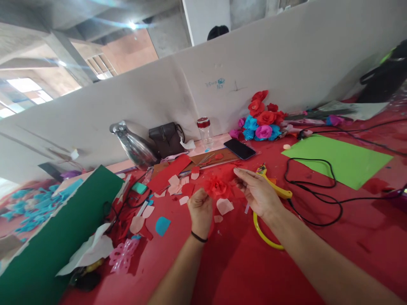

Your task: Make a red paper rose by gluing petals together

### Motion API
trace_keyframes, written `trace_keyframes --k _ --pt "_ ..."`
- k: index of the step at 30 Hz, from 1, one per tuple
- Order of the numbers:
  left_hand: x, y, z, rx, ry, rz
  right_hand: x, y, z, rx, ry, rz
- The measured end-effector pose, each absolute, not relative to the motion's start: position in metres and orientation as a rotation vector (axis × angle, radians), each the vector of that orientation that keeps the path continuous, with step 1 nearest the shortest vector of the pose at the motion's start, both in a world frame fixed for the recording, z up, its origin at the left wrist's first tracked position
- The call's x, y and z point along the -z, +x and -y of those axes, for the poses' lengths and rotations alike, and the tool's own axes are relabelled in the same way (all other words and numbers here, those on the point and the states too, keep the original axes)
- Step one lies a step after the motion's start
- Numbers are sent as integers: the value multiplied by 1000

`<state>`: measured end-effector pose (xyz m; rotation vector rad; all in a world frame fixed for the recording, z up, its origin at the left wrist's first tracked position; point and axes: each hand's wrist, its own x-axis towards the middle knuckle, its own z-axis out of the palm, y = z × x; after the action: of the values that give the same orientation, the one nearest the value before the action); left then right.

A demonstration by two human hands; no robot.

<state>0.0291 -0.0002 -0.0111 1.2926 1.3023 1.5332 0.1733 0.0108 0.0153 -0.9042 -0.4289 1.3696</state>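
Note:
My left hand (200, 209) is closed in a fist over the red tabletop (248, 262); it grips the base of a red paper flower (217, 187), whose petals rise just to its right. My right hand (257, 190) is beside the flower with fingers stretched toward its petals, touching or nearly touching them. Pink and red paper petals (224, 206) lie scattered under and around both hands. Yellow-handled scissors (273, 188) lie partly under my right hand.
A green sheet (340, 159) and a black cable (313, 186) lie to the right. Finished paper flowers (262, 118), a phone (239, 148), a jar (205, 131), a metal flask (133, 146) and a dark bag (167, 137) stand along the white partition. A dark green board (63, 228) lies left.

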Motion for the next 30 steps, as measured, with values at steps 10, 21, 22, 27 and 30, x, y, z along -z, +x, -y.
trace_keyframes --k 10,21,22,27,30 --pt "4 34 -5 -1393 808 -1152 -19 162 -6 -1347 -859 398" --pt "12 38 -1 -1262 840 -1199 -13 151 -3 -1305 -853 368" --pt "12 39 -1 -1269 844 -1202 -13 150 -2 -1308 -846 366" --pt "12 40 0 -1305 851 -1206 -14 144 1 -1312 -817 328" --pt "10 42 0 -1301 863 -1233 -15 143 2 -1331 -816 319"
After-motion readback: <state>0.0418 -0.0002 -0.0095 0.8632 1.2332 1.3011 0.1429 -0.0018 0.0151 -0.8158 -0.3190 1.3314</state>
